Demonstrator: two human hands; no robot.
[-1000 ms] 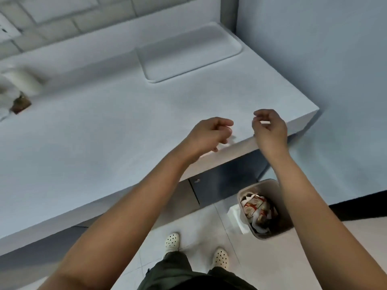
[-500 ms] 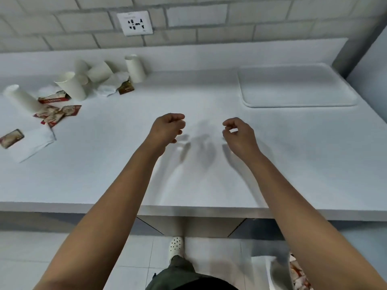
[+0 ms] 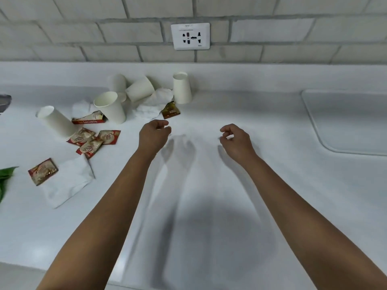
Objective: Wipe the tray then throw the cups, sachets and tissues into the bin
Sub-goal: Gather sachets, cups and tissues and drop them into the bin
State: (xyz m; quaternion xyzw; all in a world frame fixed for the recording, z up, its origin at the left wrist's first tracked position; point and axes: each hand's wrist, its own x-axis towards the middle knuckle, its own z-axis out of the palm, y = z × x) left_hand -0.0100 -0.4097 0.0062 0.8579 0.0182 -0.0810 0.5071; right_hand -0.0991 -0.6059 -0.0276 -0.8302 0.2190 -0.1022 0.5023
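Several white paper cups lie and stand at the back left of the white counter: one upright cup point(image 3: 182, 87), one tipped cup point(image 3: 110, 106), one on its side point(image 3: 55, 121). Crumpled tissues point(image 3: 154, 104) sit among them, and a flat tissue point(image 3: 68, 183) lies nearer. Red sachets point(image 3: 94, 140) are scattered there, a lone sachet point(image 3: 43, 171) at the left and a brown sachet point(image 3: 170, 110) just beyond my left hand point(image 3: 154, 136). My right hand point(image 3: 235, 142) hovers over bare counter. Both hands hang loosely curled and hold nothing. The white tray point(image 3: 345, 122) lies at the far right.
A wall socket point(image 3: 190, 36) sits on the tiled wall behind the counter. A green leaf point(image 3: 5, 174) pokes in at the left edge, and a dark round rim point(image 3: 4, 100) shows at the far left. The bin is out of view.
The view swung left from the counter's right end and the bin below it to the cups and sachets. Both hands stayed loosely curled and moved over the counter.
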